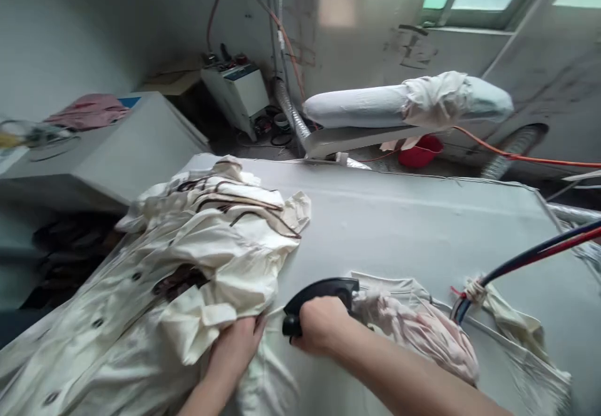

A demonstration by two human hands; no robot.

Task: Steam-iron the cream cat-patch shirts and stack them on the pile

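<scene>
Right fingers (310,317) grip the iron (323,288); left fingers (255,328) meet cloth (246,278), hold unclear. Pressing seems the step; next calls for smoothing!

Two hands: one left hand (235,346) at 7 o'clock, one right hand (322,322) between 5 and 6. One iron (323,288), also between 5 and 6. One counter (399,216). At least three dark buttons (97,323) around 8 o'clock, on cream garments (206,253) too tangled to count. One pink bundle (427,338) at 4, one padded sleeve board (357,106) at 2, one red basin (421,151) between 2 and 3.
</scene>
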